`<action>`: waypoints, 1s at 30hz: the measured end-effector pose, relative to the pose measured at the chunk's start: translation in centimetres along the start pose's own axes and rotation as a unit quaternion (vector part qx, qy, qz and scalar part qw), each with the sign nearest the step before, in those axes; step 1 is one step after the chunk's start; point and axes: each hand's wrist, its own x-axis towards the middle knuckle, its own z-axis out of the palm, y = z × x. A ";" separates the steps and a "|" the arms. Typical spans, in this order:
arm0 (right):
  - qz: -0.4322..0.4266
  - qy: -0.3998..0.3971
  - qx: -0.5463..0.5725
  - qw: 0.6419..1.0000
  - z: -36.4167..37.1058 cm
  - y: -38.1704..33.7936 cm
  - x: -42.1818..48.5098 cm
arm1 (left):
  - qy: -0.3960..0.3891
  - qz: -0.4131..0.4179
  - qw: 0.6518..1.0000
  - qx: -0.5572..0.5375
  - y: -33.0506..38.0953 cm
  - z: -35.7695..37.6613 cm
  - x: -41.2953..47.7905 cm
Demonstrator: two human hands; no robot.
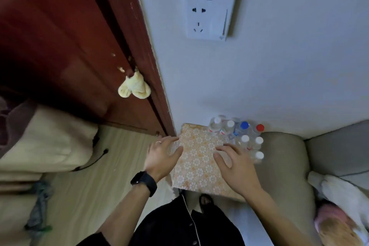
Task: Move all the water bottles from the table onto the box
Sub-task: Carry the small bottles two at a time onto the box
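The room is dim, with soft light that turns the pale painted wall (279, 70) bluish-grey. The dark red wooden door (60, 36) falls into deep shadow at the far left. The clear plastic water bottles with coloured caps (244, 139) look smeared and fuzzy. Straight lines bend near the edges, and the bottom right corner is blurry.

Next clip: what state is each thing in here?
water bottles: upright, capped, grouped together.
left hand: open, at the left edge of the floral top.
right hand: open, holds nothing, beside the bottles.
wall socket: nothing plugged in.
yellow cloth: knotted on the door.
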 end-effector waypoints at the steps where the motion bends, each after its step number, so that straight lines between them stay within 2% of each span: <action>1: -0.022 -0.018 0.003 1.000 0.1 -0.6 0.5 | 0.019 -0.010 1.000 0.003 -0.5 -0.5 -0.7; 5: -0.130 -0.082 -0.014 0.988 1.1 -3.5 2.1 | 0.089 -0.110 0.989 -0.053 -2.7 -1.7 -5.1; 8: -0.225 -0.141 -0.047 0.963 3.1 -6.0 2.2 | 0.137 -0.178 0.971 -0.079 -4.9 -1.6 -10.7; 12: -0.344 -0.235 -0.037 0.908 7.2 -10.6 -0.5 | 0.234 -0.295 0.919 -0.118 -7.9 -1.1 -21.4; 16: -0.490 -0.323 -0.059 0.808 12.4 -17.1 -6.8 | 0.366 -0.418 0.817 -0.152 -10.2 -0.3 -34.7; 19: -0.583 -0.390 -0.068 0.709 15.8 -22.2 -14.1 | 0.472 -0.486 0.716 -0.169 -10.1 1.6 -45.0; 23: -0.691 -0.436 -0.052 0.575 18.7 -26.9 -25.6 | 0.591 -0.542 0.569 -0.185 -8.7 5.7 -56.0; 26: -0.736 -0.462 -0.045 0.493 20.4 -28.7 -34.9 | 0.626 -0.582 0.488 -0.178 -7.8 8.9 -62.9; 30: -0.770 -0.494 -0.045 0.400 22.5 -29.3 -46.9 | 0.650 -0.616 0.409 -0.176 -7.2 12.1 -71.6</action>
